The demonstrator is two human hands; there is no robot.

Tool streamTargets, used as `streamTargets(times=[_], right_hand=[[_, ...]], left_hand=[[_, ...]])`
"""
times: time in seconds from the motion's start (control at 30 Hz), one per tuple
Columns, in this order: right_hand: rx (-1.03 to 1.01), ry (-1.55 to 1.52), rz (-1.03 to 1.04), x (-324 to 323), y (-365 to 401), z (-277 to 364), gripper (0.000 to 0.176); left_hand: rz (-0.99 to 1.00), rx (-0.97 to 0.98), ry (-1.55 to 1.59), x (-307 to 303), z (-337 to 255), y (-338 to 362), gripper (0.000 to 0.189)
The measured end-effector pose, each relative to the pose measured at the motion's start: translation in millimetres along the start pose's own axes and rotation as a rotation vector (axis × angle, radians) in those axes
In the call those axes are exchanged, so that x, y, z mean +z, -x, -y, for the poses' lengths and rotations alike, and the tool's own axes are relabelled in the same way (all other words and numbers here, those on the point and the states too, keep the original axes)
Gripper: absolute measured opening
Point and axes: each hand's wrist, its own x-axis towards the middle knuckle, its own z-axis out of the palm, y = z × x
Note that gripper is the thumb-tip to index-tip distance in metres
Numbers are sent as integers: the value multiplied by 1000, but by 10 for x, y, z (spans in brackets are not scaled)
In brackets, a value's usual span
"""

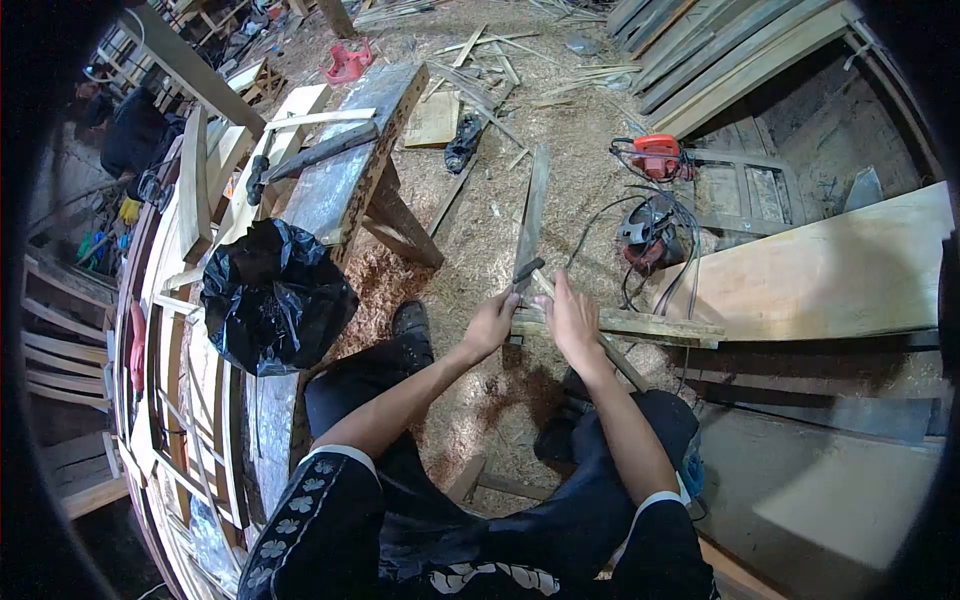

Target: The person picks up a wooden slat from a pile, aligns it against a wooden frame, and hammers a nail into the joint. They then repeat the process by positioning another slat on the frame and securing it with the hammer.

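Observation:
My right hand [572, 322] is closed around the wooden handle of a hammer [528, 269], whose dark head sits just above my fingers. Close beside it, my left hand [490, 325] has its fingertips pinched together; whatever they hold is too small or hidden to make out. A long thin wooden strip [534, 205] runs away from me, its near end by my left fingertips. Under and beside my hands, a narrow wooden board [650, 325] lies crosswise, reaching to the right.
On the left, a black plastic bag [275, 300] rests by a workbench [350, 200] bearing another hammer [310, 160]. A corded power tool [650, 235] and an orange-red tool [660, 157] lie right, near a wide plank [820, 270]. Sawdust and wood scraps cover the floor.

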Motion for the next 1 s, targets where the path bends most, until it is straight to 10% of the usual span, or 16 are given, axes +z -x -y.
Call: streamTargets(times=[0.53, 1.0], right_hand=[[108, -49, 154, -100, -18, 55, 37], [-79, -136, -226, -248, 168, 181, 28]], left_hand=[[-57, 132, 24, 30, 57, -22, 40], [-75, 34, -62, 15, 60, -2, 40]])
